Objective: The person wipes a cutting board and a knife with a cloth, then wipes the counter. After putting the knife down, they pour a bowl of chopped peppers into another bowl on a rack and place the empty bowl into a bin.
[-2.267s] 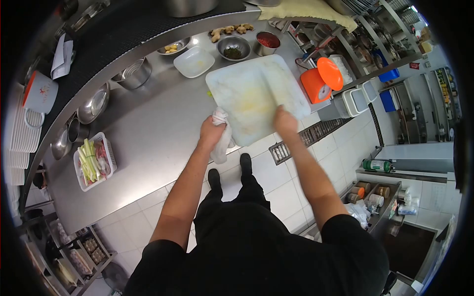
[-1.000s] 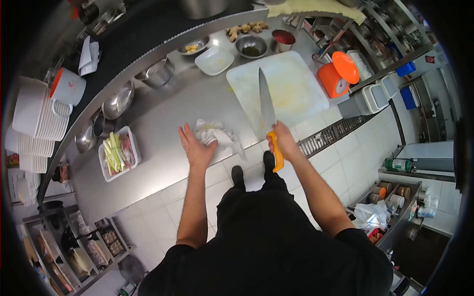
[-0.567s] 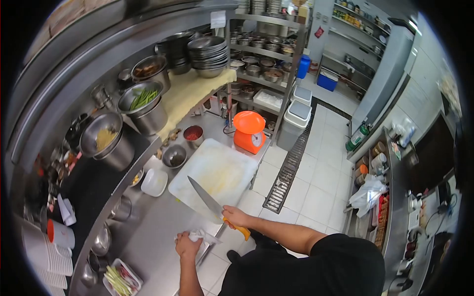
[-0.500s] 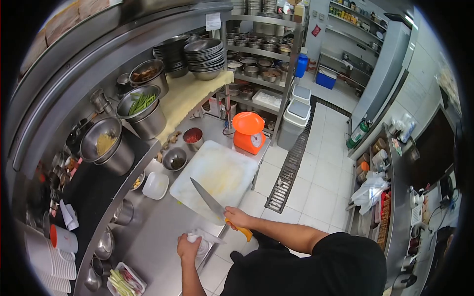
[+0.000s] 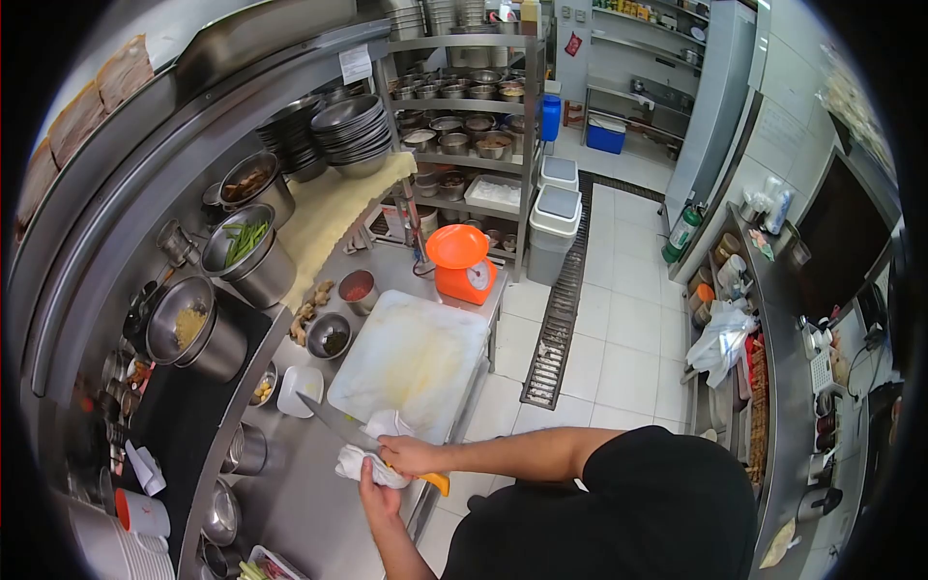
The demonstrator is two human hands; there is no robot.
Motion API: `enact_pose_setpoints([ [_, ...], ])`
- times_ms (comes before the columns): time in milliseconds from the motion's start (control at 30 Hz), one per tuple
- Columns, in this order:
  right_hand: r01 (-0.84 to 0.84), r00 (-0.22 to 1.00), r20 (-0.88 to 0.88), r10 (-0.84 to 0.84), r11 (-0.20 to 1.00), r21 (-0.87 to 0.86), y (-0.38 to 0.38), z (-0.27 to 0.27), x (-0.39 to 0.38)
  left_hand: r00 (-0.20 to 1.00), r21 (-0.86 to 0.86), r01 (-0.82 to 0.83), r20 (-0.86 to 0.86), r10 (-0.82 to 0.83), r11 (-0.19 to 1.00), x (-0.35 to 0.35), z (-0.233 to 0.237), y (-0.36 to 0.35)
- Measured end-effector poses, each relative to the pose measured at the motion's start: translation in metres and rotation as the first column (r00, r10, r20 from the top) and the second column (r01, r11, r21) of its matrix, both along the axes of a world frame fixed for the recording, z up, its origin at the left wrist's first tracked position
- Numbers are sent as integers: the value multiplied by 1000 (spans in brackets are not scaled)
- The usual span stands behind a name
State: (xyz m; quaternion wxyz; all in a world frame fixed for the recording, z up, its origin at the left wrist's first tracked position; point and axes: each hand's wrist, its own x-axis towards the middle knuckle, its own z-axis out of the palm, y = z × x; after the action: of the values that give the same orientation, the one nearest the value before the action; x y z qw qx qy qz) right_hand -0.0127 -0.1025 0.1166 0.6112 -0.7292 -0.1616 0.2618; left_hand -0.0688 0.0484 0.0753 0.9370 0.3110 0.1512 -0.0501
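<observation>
My right hand (image 5: 411, 455) grips a kitchen knife (image 5: 333, 420) near the base of its blade, its yellow handle sticking out toward my body. The blade points left, over the steel counter by the cutting board's near corner. In my left hand (image 5: 379, 493) is a white cloth (image 5: 360, 468), pressed against the blade just ahead of my right hand. Part of the cloth shows on the far side of the blade, overlapping the white cutting board (image 5: 411, 353). Yellowish stains mark the middle of the board.
An orange scale (image 5: 462, 263) stands behind the board. Left of it are a bowl of red contents (image 5: 359, 291), a bowl of dark contents (image 5: 329, 335), ginger (image 5: 307, 314) and a white container (image 5: 302, 391). Pots with food, including green vegetables (image 5: 246, 242), line the raised shelf.
My left hand has raised the cloth from the counter edge to the knife. My right hand has moved left, turning the blade further left. The view has shifted slightly.
</observation>
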Motion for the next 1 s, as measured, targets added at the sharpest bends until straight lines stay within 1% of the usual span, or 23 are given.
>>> enact_pose_setpoints([
  [33,-19,998,51,21,999,-27,-1,2,2,1000,88,-9,17,7,996,3,0,0],
  [67,-27,997,66,30,999,-44,-1,3,4,999,174,-19,36,13,985,5,0,-1],
  [167,-33,992,116,41,997,-70,2,3,9,999,205,-23,-23,28,978,14,1,2],
  [233,-13,989,146,22,998,-60,3,2,8,999,272,-38,24,32,962,13,-4,5],
  [267,10,992,129,-5,999,-38,2,3,10,998,305,-45,50,31,951,17,-6,5],
  [300,33,993,110,-31,999,-16,1,2,11,998,145,-27,60,19,989,18,10,3],
  [333,53,995,89,-54,999,9,0,1,12,998,-16,-6,68,7,1000,11,40,1],
  [367,54,996,75,-55,998,16,-1,1,14,997,-176,18,78,-4,984,9,58,-2],
  [467,46,998,51,-48,998,36,-6,5,20,987,-89,6,161,8,996,16,42,-3],
  [567,21,998,62,-24,999,50,-10,9,20,973,44,135,185,-141,990,15,7,8],
  [633,19,997,77,-24,998,58,-11,0,20,983,115,136,109,-149,984,28,-43,22],
  [667,25,997,70,-29,998,54,-11,-2,17,987,151,136,68,-148,979,33,-55,26],
  [767,55,997,49,-58,997,51,-11,-9,17,990,306,118,35,-135,945,39,-40,16],
  [833,84,996,19,-85,995,56,-11,-17,18,987,335,140,31,-159,932,49,-41,16],
  [900,74,996,48,-76,996,52,-16,-25,18,987,359,149,0,-160,921,48,-43,17],
  [967,51,996,69,-52,999,18,-29,-17,17,989,377,145,-37,-141,915,51,-35,9],
  [1000,33,996,78,-32,999,-11,-41,-3,14,994,321,102,-65,-86,942,52,-42,9],
])
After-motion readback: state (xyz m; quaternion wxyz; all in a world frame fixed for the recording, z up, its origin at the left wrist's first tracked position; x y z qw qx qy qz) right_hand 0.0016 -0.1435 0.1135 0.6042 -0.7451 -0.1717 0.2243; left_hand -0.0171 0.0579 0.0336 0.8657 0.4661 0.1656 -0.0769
